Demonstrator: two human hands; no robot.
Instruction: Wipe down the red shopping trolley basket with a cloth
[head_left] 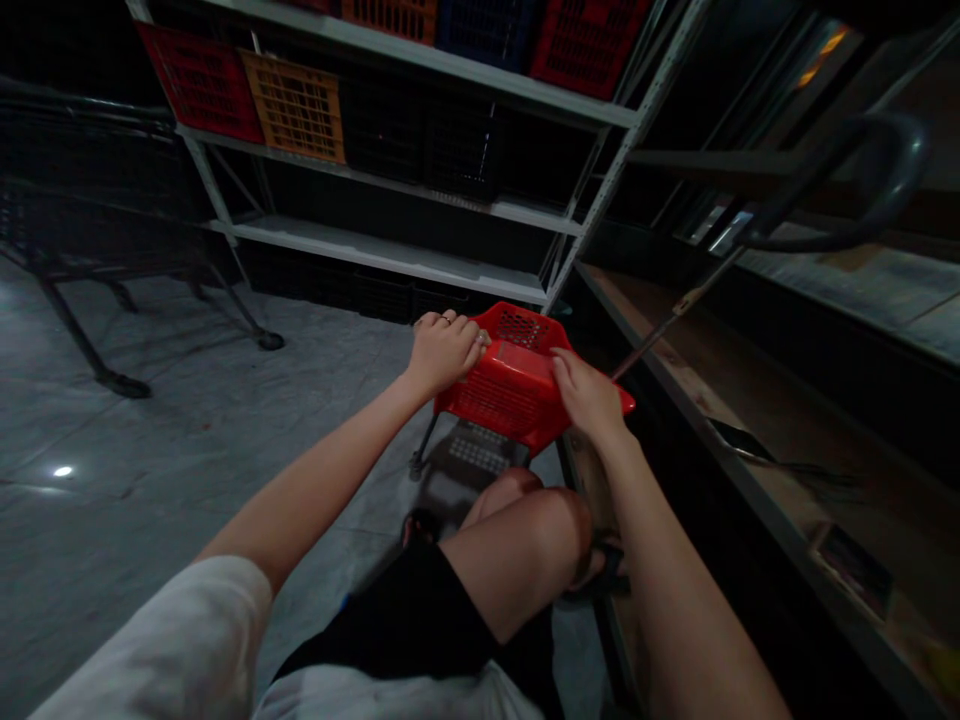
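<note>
A small red plastic shopping cart (501, 400) stands on the floor before my knees, with dark legs and a grey lower rack (480, 449). My left hand (445, 352) grips its near upper edge on the left side, fingers curled over and a ring on one finger. On the right side of that edge, my right hand (587, 393) is closed around it, the thumb lying on top. Part of the fingers of my right hand is hidden behind the palm. Little of the basket's inside shows.
Ahead stands a metal rack (397, 258) with red crates (206, 85) and a yellow crate (296, 105). A larger dark cart (90, 230) is at the left. A wooden shelf (675, 385) runs along the right, near a metal pole with a looped handle (840, 185).
</note>
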